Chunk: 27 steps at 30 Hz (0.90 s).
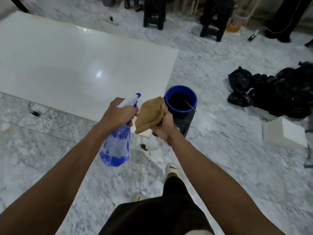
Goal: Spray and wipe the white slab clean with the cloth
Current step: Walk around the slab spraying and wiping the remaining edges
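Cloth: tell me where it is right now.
The cloth is bunched in the right hand, centre of the head view, between the spray bottle and the blue bucket.

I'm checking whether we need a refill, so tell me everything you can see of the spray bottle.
The spray bottle is translucent blue plastic with a white spray head and a blue nozzle tip and trigger. Its body looks mostly empty, with blue liquid pooled at the bottom. It is held in the air, tilted, nozzle pointing away toward the white slab. The left hand grips its neck, fingers at the trigger. Nothing else clearly touches it; the tan cloth in the right hand is close beside it.
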Available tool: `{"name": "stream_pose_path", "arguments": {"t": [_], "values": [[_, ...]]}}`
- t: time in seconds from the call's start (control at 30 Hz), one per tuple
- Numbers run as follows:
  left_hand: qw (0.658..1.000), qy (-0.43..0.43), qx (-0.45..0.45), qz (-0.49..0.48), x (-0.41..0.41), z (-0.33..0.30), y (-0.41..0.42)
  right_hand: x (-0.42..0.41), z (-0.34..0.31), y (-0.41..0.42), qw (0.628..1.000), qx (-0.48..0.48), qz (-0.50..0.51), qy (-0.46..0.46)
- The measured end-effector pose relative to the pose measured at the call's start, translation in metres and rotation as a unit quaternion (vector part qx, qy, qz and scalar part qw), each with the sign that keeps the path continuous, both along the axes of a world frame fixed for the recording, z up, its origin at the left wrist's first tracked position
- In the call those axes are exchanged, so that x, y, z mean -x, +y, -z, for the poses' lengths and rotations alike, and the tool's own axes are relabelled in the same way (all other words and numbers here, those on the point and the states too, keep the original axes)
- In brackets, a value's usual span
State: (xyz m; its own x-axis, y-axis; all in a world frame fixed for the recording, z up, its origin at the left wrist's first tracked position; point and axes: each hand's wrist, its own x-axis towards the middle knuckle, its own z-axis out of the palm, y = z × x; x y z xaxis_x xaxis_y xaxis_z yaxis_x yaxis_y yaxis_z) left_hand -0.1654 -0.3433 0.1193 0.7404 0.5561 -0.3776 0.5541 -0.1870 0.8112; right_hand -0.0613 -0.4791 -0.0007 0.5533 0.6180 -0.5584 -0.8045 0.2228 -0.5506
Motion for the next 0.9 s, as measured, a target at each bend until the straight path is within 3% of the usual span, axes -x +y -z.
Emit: {"name": "stream_pose_path", "arguments": {"t": [0.13, 0.33, 0.63, 0.9], "values": [[1.0, 0.002, 0.001, 0.024, -0.057, -0.011, -0.003, -0.073, -0.034, -0.014, 0.998, -0.011, 0.059, -0.036], [0.999, 0.006, 0.012, 0.051, -0.165, -0.008, -0.003, -0.189, -0.042, -0.019, 0.996, -0.027, 0.067, -0.055], [0.997, 0.053, 0.028, 0.05, -0.337, 0.024, 0.013, -0.356, -0.009, 0.011, 0.996, -0.021, 0.082, -0.012], [0.994, 0.081, 0.06, 0.029, -0.423, 0.046, 0.028, -0.43, 0.013, 0.036, 0.992, -0.058, 0.102, 0.04]]}}
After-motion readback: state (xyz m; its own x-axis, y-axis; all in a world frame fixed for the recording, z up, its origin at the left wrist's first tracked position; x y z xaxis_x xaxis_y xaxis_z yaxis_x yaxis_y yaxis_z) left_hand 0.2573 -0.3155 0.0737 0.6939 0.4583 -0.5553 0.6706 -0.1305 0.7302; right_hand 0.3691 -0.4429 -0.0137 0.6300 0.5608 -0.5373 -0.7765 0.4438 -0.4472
